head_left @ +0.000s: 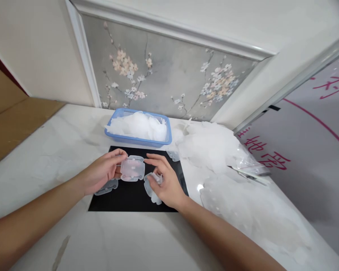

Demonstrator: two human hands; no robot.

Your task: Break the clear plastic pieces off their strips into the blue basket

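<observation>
My left hand (109, 167) pinches a translucent plastic plate (133, 168) by its left edge. The plate is roughly square, with rounded corners and small raised features, and is held up over a black mat (124, 199). My right hand (165, 180) has its index finger stretched toward the plate's right edge. Its thumb and curled fingers are around a second translucent plastic piece (152, 192), which sits tilted; part of it is hidden by the hand. Another such piece (107, 187) lies on the mat under my left hand, and one more (173, 155) at the mat's far right corner.
Behind the mat stands a blue plastic basket (138, 141) heaped with white translucent pieces. A large pile (211, 145) of similar pieces lies to the right, with a clear bag (252, 167) and thin, dark-tipped tool (248, 175) beside it. More pieces (251, 210) spread nearer on the marble-patterned table (84, 237).
</observation>
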